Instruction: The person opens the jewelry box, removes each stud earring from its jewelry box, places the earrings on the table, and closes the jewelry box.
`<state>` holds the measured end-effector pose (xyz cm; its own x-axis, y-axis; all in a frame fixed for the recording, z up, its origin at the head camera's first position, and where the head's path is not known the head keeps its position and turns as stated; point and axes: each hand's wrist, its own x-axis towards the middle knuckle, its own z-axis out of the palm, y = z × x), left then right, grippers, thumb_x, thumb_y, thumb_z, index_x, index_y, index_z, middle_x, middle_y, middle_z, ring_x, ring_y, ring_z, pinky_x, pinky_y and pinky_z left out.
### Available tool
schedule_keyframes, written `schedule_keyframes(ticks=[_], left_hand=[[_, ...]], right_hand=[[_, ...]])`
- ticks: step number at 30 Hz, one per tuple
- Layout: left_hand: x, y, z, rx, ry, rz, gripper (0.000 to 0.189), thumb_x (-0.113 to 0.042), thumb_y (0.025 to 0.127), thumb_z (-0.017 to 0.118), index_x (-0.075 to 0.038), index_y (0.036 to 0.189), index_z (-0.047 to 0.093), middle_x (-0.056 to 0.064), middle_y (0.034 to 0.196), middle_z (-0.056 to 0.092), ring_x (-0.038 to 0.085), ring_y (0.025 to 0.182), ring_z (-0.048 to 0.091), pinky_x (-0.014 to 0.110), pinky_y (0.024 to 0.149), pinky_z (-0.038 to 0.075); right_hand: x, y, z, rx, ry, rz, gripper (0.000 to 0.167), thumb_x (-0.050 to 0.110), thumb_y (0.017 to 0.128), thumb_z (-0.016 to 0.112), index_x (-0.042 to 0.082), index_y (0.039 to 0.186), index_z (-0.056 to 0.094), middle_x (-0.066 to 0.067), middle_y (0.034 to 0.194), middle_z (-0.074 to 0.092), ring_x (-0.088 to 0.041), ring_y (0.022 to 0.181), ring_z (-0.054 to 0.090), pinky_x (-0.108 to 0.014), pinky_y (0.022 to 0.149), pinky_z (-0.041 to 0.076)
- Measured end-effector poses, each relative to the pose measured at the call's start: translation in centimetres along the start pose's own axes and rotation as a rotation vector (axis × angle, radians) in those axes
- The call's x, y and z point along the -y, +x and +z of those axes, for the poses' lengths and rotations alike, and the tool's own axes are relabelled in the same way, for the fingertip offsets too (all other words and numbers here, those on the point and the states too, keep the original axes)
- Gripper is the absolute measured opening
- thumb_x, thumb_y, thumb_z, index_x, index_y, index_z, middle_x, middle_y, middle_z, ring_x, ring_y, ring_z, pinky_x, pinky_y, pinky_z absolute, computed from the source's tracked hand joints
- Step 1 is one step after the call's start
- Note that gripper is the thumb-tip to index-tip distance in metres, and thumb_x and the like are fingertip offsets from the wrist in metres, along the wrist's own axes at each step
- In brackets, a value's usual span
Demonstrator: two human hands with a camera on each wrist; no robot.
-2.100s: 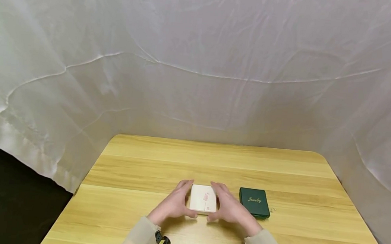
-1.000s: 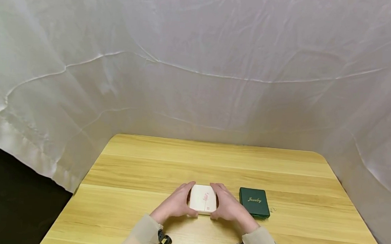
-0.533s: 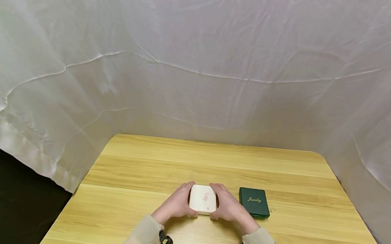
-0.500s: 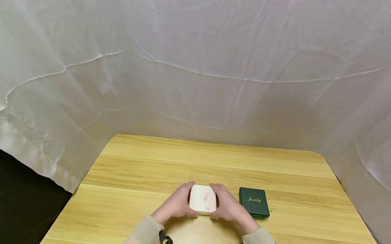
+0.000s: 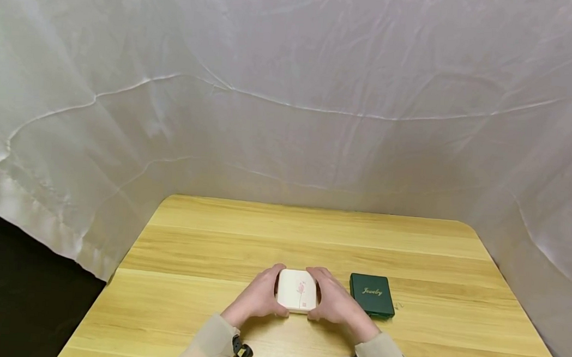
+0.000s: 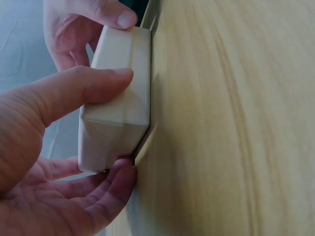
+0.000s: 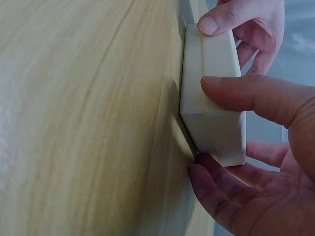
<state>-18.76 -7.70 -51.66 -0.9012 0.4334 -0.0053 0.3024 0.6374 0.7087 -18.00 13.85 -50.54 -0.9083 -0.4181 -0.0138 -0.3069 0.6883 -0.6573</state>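
Note:
A small white box (image 5: pixel 291 289) with rounded corners and a pink flower print on its lid lies on the wooden table. My left hand (image 5: pixel 261 294) grips its left side, thumb on the near face and fingers round towards the far side. From the right, my right hand (image 5: pixel 331 298) holds the box the same way. In the left wrist view the left thumb presses on the seam side of the white box (image 6: pixel 118 105). The right wrist view shows the right thumb across the near face of the white box (image 7: pixel 211 98). Its underside is hidden.
A dark green box (image 5: pixel 372 296) with gold "Jewelry" lettering lies right of the right hand. The wooden table (image 5: pixel 312 234) reaches back to a pale hanging cloth (image 5: pixel 288 146). Dark floor (image 5: pixel 18 288) shows at the lower left.
Since about two seconds ago both hands have closed in slightly, thumbs and fingers now against the white box. Over the last second, hands and boxes have stayed in place.

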Motion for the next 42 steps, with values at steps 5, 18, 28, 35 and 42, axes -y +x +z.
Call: schedule_keyframes(ticks=[5, 18, 28, 35, 42], left_hand=[[-0.1, 0.0, 0.0, -0.005, 0.026, 0.003, 0.102, -0.014, 0.054, 0.095, 0.005, 0.139, 0.042, 0.014, 0.121, 0.058, 0.027, 0.106, 0.056, 0.043, 0.093, 0.047], [-0.1, 0.0, 0.0, -0.001, 0.014, -0.004, 0.102, -0.015, 0.054, 0.095, 0.006, 0.139, 0.042, 0.015, 0.121, 0.058, 0.025, 0.105, 0.057, 0.042, 0.093, 0.048], [0.1, 0.0, -0.1, -0.011, -0.027, -0.016, 0.104, -0.014, 0.052, 0.095, 0.004, 0.140, 0.043, 0.010, 0.116, 0.060, 0.019, 0.096, 0.056, 0.037, 0.087, 0.049], [0.3, 0.0, 0.0, -0.010, -0.054, -0.007, 0.105, -0.012, 0.052, 0.095, 0.004, 0.141, 0.042, 0.003, 0.102, 0.058, 0.017, 0.085, 0.055, 0.029, 0.075, 0.048], [0.4, 0.1, -0.2, 0.001, -0.057, 0.010, 0.104, -0.011, 0.052, 0.096, 0.003, 0.140, 0.043, 0.001, 0.096, 0.058, 0.018, 0.082, 0.056, 0.028, 0.071, 0.047]], right_hand=[[-0.1, 0.1, 0.0, -0.010, -0.014, 0.005, 0.097, -0.001, 0.053, 0.090, -0.003, 0.139, 0.045, -0.014, 0.134, 0.051, -0.029, 0.113, 0.053, -0.047, 0.094, 0.045], [-0.2, -0.2, 0.2, 0.010, 0.028, 0.036, 0.101, 0.000, 0.056, 0.089, -0.001, 0.144, 0.041, -0.017, 0.138, 0.048, -0.032, 0.120, 0.049, -0.050, 0.098, 0.042], [-0.7, -0.1, 0.3, 0.015, 0.069, 0.047, 0.102, 0.004, 0.056, 0.090, -0.001, 0.145, 0.040, -0.016, 0.135, 0.050, -0.029, 0.116, 0.051, -0.050, 0.097, 0.042], [-1.0, 0.0, 0.4, 0.019, 0.083, 0.045, 0.103, 0.007, 0.056, 0.091, -0.001, 0.145, 0.038, -0.011, 0.126, 0.055, -0.023, 0.105, 0.053, -0.047, 0.093, 0.044], [-1.0, 0.0, 0.3, 0.027, 0.068, 0.044, 0.105, 0.010, 0.057, 0.092, -0.002, 0.146, 0.038, -0.011, 0.126, 0.055, -0.024, 0.106, 0.053, -0.047, 0.094, 0.044]])
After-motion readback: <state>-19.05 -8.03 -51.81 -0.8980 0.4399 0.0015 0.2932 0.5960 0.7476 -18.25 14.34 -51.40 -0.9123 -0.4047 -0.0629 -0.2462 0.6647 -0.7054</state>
